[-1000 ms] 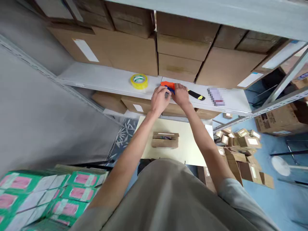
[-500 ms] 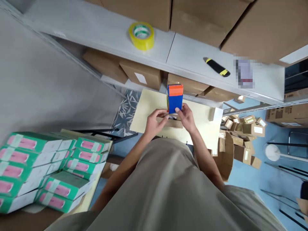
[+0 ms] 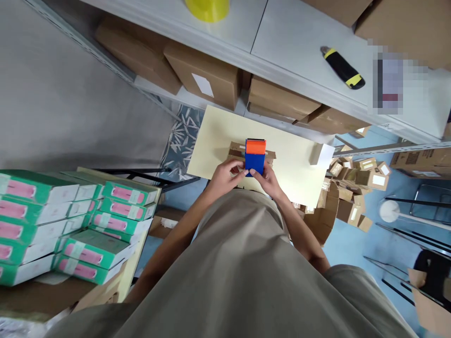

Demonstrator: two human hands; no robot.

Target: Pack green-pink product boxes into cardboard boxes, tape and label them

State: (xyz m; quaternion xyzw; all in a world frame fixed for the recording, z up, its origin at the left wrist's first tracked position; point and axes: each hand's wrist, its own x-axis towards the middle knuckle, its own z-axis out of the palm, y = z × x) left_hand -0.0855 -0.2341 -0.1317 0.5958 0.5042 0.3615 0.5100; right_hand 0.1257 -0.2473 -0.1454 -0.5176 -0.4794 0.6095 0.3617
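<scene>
Both my hands hold a blue tape dispenser with an orange top (image 3: pixel 254 156) close to my body. My left hand (image 3: pixel 225 174) grips its lower left side with curled fingers. My right hand (image 3: pixel 267 177) pinches its lower right corner. Right under the dispenser, a small open cardboard box (image 3: pixel 235 149) lies on a pale yellow table (image 3: pixel 214 141).
A grey shelf (image 3: pixel 292 42) above the table carries a yellow tape roll (image 3: pixel 207 7) and a black and yellow box cutter (image 3: pixel 341 68). Brown cartons fill the lower shelf. Green and pink boxes (image 3: pixel 70 220) are stacked at my left. Small cartons litter the blue floor at right.
My hands lifted the dispenser off the shelf and brought it down toward my body, over the box on the table. The view has tilted downward.
</scene>
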